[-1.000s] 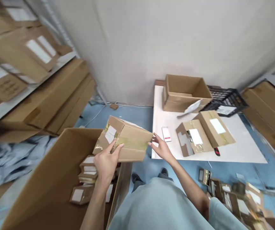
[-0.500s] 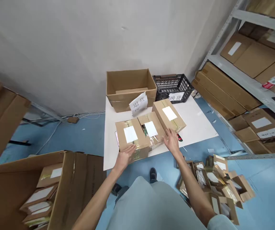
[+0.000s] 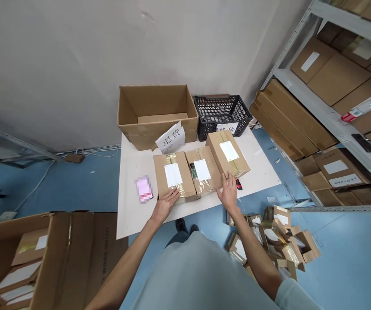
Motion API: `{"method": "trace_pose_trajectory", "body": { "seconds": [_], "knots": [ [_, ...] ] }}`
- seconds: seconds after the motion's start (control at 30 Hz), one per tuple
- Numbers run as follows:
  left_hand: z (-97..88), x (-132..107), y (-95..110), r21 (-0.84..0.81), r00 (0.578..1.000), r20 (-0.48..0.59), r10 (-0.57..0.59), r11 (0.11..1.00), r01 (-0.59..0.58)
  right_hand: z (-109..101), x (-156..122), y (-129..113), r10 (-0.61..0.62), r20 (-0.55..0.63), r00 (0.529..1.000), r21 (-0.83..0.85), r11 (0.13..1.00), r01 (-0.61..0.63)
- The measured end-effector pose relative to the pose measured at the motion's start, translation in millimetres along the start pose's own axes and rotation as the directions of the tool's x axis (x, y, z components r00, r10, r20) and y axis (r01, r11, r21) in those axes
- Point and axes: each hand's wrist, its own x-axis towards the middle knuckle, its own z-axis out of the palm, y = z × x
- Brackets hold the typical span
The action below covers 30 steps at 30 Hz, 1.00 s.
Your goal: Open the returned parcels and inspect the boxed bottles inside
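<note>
Three taped cardboard boxes with white labels stand side by side on a white table. My left hand (image 3: 166, 206) lies with stretched fingers on the near edge of the left box (image 3: 163, 168). My right hand (image 3: 227, 193) has its fingers spread, with the thumb at the middle box (image 3: 199, 185) and the fingertips against the near end of the right box (image 3: 233, 165). The middle box shows something green under its clear tape. Partly hidden behind my right hand is a red and black tool (image 3: 239, 185). Left of the boxes lies a pink, blurred-out item (image 3: 144, 188).
At the table's back stand a large open carton (image 3: 159, 134) with a handwritten paper sign (image 3: 171, 137) and a black plastic crate (image 3: 224, 113). A shelf (image 3: 321, 97) holds boxes on the right. Opened boxes (image 3: 279, 241) litter the floor; a big carton (image 3: 72, 254) stands lower left.
The left box has shifted rightward against the middle one, and the gap between them is smaller. My view has moved left, so more of the table and the pink item shows.
</note>
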Motion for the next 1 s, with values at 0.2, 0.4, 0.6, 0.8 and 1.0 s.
{"method": "trace_pose_trajectory", "body": {
  "seconds": [0.2,0.4,0.6,0.8,1.0],
  "knots": [
    [-14.9,2,4,-0.09,0.933,-0.281,-0.225,0.974,0.208,-6,7,9,-0.023,0.004,1.0,-0.042,0.999,0.023],
    [-24.6,-3,-10,-0.268,0.715,-0.245,-0.654,0.755,0.599,-4,4,35,-0.072,0.036,0.997,-0.143,0.987,0.076],
    [-14.6,24,-8,-0.301,0.72,-0.218,-0.659,0.747,0.592,13,20,58,-0.059,-0.062,0.996,-0.06,0.997,0.055],
    [-4.4,95,4,-0.228,0.754,-0.224,-0.617,0.786,0.575,15,74,101,-0.028,-0.069,0.997,-0.009,1.0,0.027],
    [8.5,167,7,-0.133,0.746,-0.209,-0.632,0.775,0.618,22,115,138,0.032,-0.121,0.992,0.04,0.999,-0.027]
  ]
}}
